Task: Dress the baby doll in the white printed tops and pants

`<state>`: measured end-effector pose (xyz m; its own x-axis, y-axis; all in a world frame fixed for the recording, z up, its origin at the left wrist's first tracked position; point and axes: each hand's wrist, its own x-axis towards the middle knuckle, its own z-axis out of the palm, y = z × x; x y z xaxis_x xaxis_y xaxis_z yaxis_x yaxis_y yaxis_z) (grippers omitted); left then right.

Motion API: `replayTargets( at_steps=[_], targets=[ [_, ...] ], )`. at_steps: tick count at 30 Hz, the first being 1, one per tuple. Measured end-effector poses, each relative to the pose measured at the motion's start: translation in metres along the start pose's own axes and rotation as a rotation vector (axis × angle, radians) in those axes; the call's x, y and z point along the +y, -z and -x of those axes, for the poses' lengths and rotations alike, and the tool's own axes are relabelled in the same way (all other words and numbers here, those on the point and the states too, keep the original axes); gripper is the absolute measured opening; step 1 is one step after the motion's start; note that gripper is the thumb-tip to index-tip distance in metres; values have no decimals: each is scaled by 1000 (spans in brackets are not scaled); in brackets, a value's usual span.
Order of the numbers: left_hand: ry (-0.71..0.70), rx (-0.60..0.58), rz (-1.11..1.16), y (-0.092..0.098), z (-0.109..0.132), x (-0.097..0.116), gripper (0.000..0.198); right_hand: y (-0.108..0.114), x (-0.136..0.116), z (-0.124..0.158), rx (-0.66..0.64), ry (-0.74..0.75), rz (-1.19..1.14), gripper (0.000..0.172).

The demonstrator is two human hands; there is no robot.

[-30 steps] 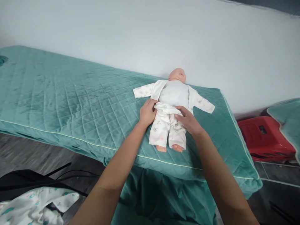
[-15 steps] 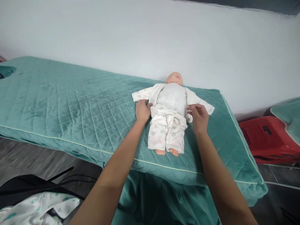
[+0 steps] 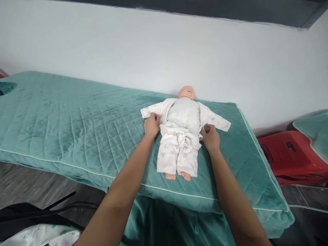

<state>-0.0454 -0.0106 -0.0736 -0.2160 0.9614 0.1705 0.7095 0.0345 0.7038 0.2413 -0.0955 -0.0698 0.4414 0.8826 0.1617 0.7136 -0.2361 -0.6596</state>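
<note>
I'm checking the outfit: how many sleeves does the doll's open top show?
2: one sleeve beyond the left hand, the other sleeve beyond the right hand. Both stretch outward over the green mattress.

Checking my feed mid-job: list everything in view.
wall: 1, white, background
strip: 1, grey, top
bed: 1, green, along wall
doll: 1, pink-white, on bed
jacket: 1, white, open around doll
trousers: 1, white, on doll
plastic item: 1, red, right
quilted cloth: 1, green, right
patterned cloth: 1, white-green, lower left
unclear item: 1, black, lower left
floor: 1, grey, below
left hand: 1, bare, at jacket
right hand: 1, bare, at jacket
</note>
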Motion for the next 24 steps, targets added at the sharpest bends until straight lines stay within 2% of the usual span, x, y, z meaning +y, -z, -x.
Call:
replayTargets(
  at_steps=[4,7,11,15,17,21,24],
  targets=[
    [-80,-82,76,1,1,-1,24,1,2,3,-3,5,-134,41],
    [-91,-96,114,1,1,-2,25,0,5,3,123,23,-329,38],
    [-30,114,346,1,0,-8,22,0,14,0,320,26,-553,33],
    [33,338,585,3,0,-19,16,12,33,-5,401,35,-544,31],
    [60,398,636,6,1,-23,16,24,45,-8,402,37,-466,30],
    [95,441,639,14,5,-30,22,54,72,-12,409,7,-329,29],
    [119,488,617,19,7,-33,26,66,85,-13,406,-17,-272,33]
  ],
)
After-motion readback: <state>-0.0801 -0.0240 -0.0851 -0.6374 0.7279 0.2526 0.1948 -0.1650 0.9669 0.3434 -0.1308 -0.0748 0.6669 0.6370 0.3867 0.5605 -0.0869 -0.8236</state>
